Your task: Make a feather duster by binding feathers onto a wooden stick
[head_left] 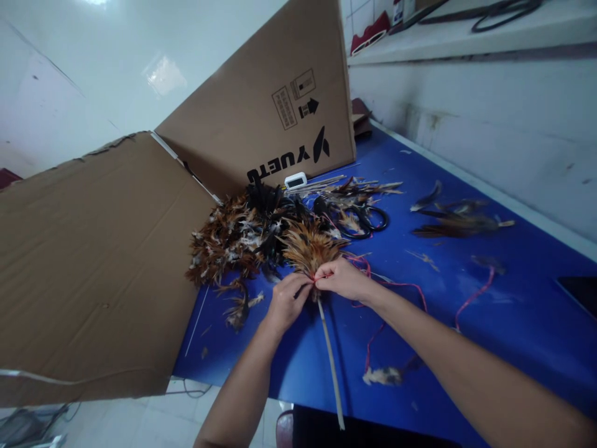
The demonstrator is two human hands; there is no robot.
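Observation:
A bundle of brown feathers (pixel 310 244) is gathered round the upper end of a thin pale stick (pixel 331 367), like a feather duster. The stick's bare lower end points toward me. My left hand (pixel 285 302) pinches red string at the base of the feathers, fingers closed. From the other side my right hand (pixel 344 279) pinches the same spot, its fingertips nearly touching the left ones. More pink-red string (pixel 413 286) trails across the table to the right. Behind the right hand lie black-handled scissors (pixel 380 219), their blades hidden among feathers.
A large pile of brown and black feathers (pixel 233 236) lies on the blue table (pixel 466 298), against an opened cardboard box (pixel 298 81). Near the box sits a small white device (pixel 295 180). Loose feathers (pixel 459 224) lie at right. A wall ledge (pixel 466 37) runs behind.

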